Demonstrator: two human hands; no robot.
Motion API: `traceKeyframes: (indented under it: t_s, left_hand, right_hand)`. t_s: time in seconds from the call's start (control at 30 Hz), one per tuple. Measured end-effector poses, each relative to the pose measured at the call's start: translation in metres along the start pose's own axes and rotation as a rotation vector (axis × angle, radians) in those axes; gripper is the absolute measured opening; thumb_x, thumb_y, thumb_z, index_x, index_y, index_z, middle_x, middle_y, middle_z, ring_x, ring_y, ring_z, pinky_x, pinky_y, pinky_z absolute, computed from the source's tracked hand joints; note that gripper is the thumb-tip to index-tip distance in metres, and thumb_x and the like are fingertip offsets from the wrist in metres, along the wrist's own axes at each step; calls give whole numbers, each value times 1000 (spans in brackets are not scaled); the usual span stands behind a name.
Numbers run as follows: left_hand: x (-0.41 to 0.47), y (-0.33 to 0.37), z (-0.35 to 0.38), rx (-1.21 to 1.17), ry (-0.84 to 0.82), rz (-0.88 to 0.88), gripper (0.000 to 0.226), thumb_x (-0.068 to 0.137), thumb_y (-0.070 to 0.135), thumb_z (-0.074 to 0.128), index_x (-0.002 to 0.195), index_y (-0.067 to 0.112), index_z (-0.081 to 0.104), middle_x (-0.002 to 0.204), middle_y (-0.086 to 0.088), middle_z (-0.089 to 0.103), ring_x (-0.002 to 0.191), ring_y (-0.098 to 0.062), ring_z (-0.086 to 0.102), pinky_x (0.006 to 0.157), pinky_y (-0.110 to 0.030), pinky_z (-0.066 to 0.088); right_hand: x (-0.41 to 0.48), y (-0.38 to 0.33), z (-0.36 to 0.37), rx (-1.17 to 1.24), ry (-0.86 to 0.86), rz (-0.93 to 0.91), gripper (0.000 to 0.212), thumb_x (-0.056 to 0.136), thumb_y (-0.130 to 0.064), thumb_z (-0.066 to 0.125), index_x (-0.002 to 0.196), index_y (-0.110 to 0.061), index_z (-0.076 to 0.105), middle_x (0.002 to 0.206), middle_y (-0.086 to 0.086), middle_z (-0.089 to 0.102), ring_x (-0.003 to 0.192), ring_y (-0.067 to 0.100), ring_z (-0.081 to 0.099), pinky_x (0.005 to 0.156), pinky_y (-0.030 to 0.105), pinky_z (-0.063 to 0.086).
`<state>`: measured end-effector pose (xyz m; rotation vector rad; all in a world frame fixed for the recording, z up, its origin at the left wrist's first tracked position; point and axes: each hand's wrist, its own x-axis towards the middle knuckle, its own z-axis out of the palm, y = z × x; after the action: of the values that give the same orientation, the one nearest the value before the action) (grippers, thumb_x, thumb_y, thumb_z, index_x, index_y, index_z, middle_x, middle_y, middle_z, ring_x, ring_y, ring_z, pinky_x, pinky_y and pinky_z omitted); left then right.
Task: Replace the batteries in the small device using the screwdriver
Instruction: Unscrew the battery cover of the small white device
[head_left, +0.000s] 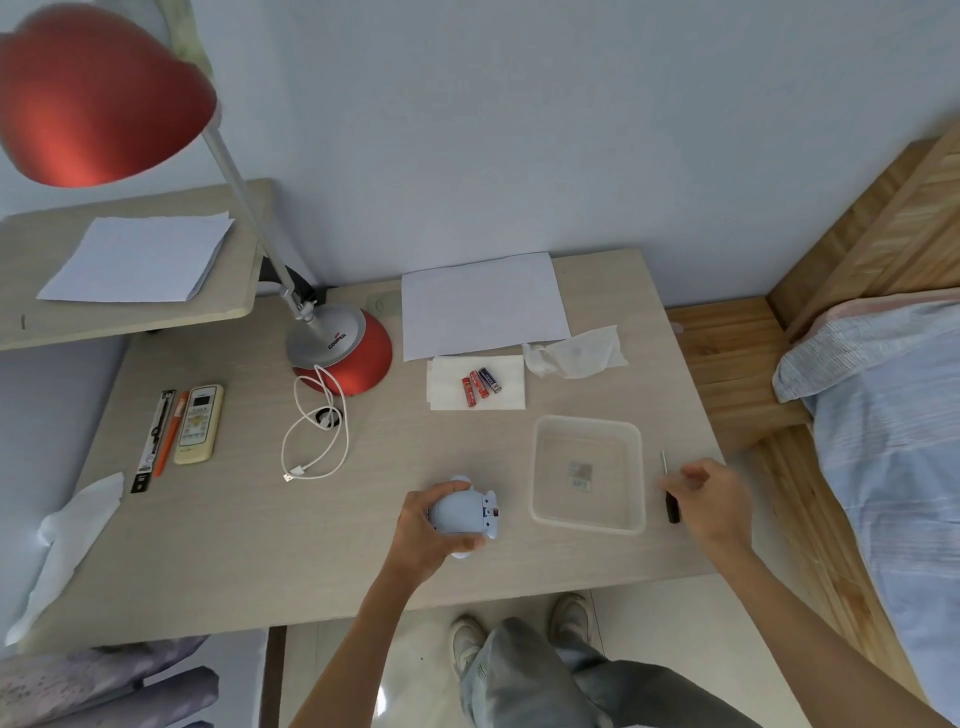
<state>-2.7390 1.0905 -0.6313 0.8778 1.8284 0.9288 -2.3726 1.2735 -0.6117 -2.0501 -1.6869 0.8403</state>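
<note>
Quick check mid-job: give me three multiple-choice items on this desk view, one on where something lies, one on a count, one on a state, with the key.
1. Where does the screwdriver lie?
A. right of the clear tray
B. inside the tray
C. beside the lamp

2. How many batteries lie on the napkin?
A. one
B. three
C. five

3. What is the left hand doing?
A. resting flat on the desk
B. holding a pen
C. gripping the small blue device

Key: 1 A, it lies on the desk past the tray's right wall, by the right hand. 2 B, two red and one dark. 3 C, fingers wrap around the device.
</note>
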Motion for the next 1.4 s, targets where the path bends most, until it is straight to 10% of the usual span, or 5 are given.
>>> traceKeyframes:
  t_s: [0.23,0.5,0.77,1.07,1.4]
  left_hand:
    - [-2,5,-4,24,-19,-22,84,49,43,107,126,35,75,136,-1,60,120,-26,62,88,-42,67]
    - [-3,25,-21,-57,-127,-90,73,54,6,106,119,25,79,133,9,65,119,-17,63,82,-25,64]
    - [2,9,-66,-20,-162,-114,75,52,6,106,119,26,79,130,4,68,115,-20,66,80,-26,64]
    - [11,0,-92,15,-213,-68,81,51,32,108,125,37,76,131,5,68,119,-20,67,93,-47,65]
    - [23,16,-126,563,-352,270,78,82,26,87,146,52,51,142,7,35,134,-19,41,106,-33,51]
  right_hand:
    - [-59,-70,-37,96,148,-226,19,91,-21,81,107,-17,71,96,-3,66,74,13,64,70,40,58]
    - [-195,-129,40,-23,-430,-554,52,89,-14,73,132,-33,51,110,-24,48,81,3,58,74,29,57]
    - [-204,-154,135,-240,-406,-340,89,91,-20,77,162,-29,23,156,-7,37,119,14,64,88,31,60]
    - [-174,-164,185,43,-515,-227,52,79,-28,76,130,-29,63,117,-13,68,101,11,67,91,33,57]
    - [-152,-169,186,86,-534,-339,47,80,-15,82,123,-28,71,104,-11,76,88,10,72,84,30,61]
